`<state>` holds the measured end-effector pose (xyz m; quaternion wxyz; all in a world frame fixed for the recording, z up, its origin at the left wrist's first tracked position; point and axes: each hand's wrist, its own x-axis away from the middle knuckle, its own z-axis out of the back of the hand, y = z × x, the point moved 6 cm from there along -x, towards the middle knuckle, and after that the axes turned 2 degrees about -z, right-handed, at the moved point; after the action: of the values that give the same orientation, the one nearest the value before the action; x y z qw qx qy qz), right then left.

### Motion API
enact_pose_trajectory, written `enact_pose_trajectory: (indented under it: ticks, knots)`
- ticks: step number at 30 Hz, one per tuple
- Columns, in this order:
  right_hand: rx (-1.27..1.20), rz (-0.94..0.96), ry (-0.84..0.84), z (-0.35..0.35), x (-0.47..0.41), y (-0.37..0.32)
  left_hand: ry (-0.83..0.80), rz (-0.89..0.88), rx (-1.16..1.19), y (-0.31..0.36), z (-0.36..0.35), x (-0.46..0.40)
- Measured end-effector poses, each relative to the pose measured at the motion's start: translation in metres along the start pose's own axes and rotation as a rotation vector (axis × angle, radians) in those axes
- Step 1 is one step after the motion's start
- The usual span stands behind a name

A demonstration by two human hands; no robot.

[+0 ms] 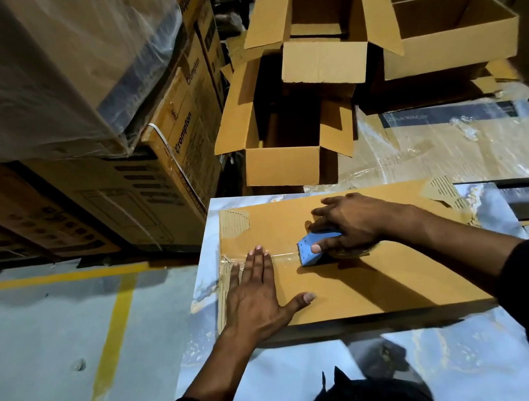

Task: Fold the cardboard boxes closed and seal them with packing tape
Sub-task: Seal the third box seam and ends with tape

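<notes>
Stacked printed cartons [141, 182] and open empty boxes [320, 43] crowd the warehouse floor behind our marbled surface [310, 371]. On it lies the closed cardboard box [366, 281]. Our left hand [255, 298] presses flat, fingers straight, on the clear tape strip [283, 255] at the seam. Our right hand [349, 223] grips the blue tape dispenser [309, 251], fingers curled over it, hiding most of its roll.

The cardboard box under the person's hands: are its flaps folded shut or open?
Shut. The cardboard box shows a flat top; the left hand presses clear tape along it.
</notes>
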<state>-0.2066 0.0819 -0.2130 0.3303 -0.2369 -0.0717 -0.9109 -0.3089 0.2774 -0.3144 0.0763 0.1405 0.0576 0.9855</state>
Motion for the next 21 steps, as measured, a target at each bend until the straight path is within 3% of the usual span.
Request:
enact_pose_trajectory:
  ticks: [12,21]
  knots:
    - [0.026,0.013,0.08,0.003,0.001,-0.004,-0.032,-0.024,-0.01,0.042,-0.003,-0.009]
    - [0.06,0.06,0.03,0.003,0.007,-0.006,-0.011,-0.046,0.005,0.051,-0.003,-0.014]
